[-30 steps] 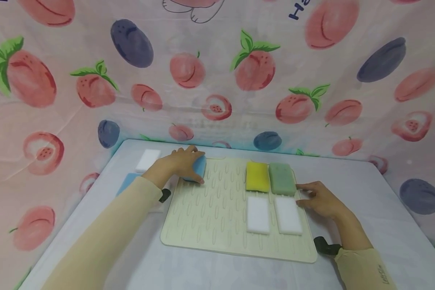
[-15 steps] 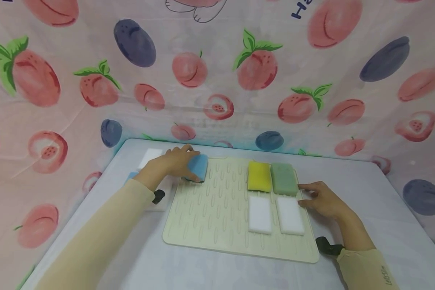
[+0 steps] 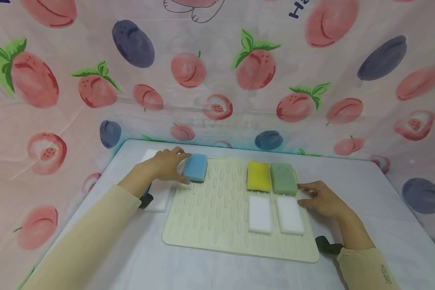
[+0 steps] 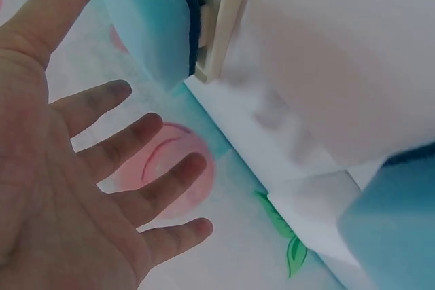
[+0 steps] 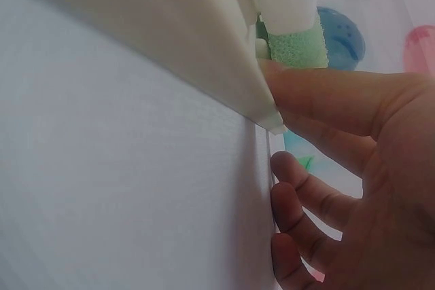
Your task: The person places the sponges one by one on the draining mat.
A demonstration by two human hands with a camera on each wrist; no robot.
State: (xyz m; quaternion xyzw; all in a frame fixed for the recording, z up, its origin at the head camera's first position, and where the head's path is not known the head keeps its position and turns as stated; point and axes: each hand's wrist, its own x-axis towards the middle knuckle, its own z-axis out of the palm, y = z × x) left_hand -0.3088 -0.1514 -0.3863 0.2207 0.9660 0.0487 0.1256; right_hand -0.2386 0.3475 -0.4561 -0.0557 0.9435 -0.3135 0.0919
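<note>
In the head view, left hand [image 3: 166, 166] open beside a blue sponge [image 3: 195, 167] – lying flat at the far left corner of a cream mat [image 3: 214, 229]; right hand [image 3: 322, 199] relaxed at the mat's right edge, near a green sponge [image 3: 284, 179]. In the left wrist view, fingers spread, palm bare – thumb contact impossible to tell. In the right wrist view, thumb against the mat's edge, lower fingers loosely bent.

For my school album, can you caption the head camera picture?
Left hand beside a blue rectangular sponge, right hand at the edge of a ridged cream rectangular mat.
</note>
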